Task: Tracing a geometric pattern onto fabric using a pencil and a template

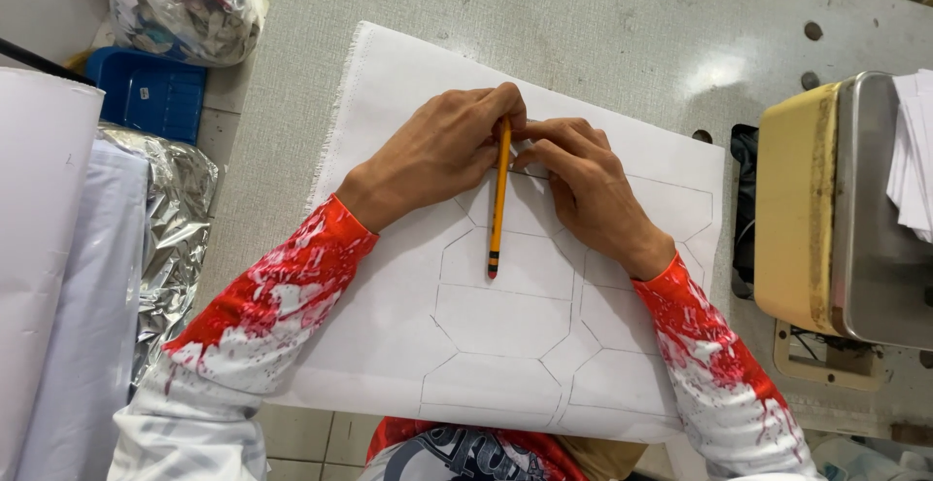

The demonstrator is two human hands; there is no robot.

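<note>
On the white fabric sheet (389, 102), the pencil (498, 199) runs near-vertical, pinched at its top by the left hand (437, 151), while the right hand (588, 185) presses fingers flat alongside.

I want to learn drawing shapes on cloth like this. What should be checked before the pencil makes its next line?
1. Pencil gripped: ok, the left hand pinches its top end.
2. Guide edge held down: ok, the right hand presses flat beside the pencil tip; whether a template lies under it, cannot tell.
3. White fabric flat: ok, no big wrinkles around the hands.
4. Earlier lines visible: ok, angular outlines show clearly.
5. Pencil tip sharp: cannot tell, fingers hide it.
6. Room to work: ok, the sewing machine sits off the fabric's right edge.
</note>
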